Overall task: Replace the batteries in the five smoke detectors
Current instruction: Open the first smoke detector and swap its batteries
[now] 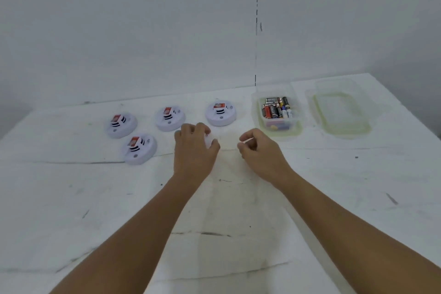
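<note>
Several round white smoke detectors with red labels lie on the white table [226, 210]: one at far left [121, 125], one in front of it [140, 149], one in the middle [170, 118], one further right [221, 113]. My left hand [194, 150] covers and grips another white detector [209, 141], mostly hidden under my fingers. My right hand [259, 150] hovers just right of it, fingers curled and pinched, with nothing visible in it. A clear plastic box [296, 130] holding several batteries [278, 108] stands to the right.
The box's clear lid [341, 129] lies upside down at the far right, close to the table's right edge. A white wall rises behind the table. The table surface shows scuffs and dark marks.
</note>
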Motion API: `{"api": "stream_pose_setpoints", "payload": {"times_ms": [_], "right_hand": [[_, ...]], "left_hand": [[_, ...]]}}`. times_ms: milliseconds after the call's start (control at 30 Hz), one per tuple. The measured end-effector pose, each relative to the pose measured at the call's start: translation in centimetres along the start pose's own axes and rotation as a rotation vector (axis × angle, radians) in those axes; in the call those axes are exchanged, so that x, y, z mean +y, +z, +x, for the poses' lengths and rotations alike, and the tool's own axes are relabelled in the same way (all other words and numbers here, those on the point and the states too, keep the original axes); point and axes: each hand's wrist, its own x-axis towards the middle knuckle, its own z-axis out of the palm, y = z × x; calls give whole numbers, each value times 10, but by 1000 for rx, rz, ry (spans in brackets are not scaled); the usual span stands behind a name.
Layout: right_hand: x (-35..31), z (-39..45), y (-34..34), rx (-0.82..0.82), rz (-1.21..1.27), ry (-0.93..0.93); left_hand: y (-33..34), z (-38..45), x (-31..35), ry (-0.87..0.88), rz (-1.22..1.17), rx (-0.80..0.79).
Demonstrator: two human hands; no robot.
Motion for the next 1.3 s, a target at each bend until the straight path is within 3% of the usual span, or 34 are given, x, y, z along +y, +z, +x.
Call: {"api": "stream_pose_setpoints", "payload": {"times_ms": [67,233,400,533,633,733,833,967,1300], "right_hand": [[-5,10,17,-20,48,55],[-3,20,40,35,72,137],[-2,18,40,17,45,129],[-9,19,39,-8,120,202],[-21,10,40,-56,209,185],[-36,-5,48,-73,235,-9],[-48,-15,59,-114,187,-207],[-53,-22,66,-178,22,-350],[-59,-20,72,-283,-167,-543]], "left_hand": [[-4,10,-12,-12,93,-29],[-6,26,-28,-51,191,-285],[-4,29,-31,-32,105,-270],[-19,21,-26,-173,-250,-188],[-42,11,-17,-434,-734,-254],[-58,-2,-19,-688,-1335,-356],[-63,-19,-28,-702,-1675,-477],[-63,-27,-42,-664,-1800,-525],[-73,-30,-59,-770,-1704,-464]]}}
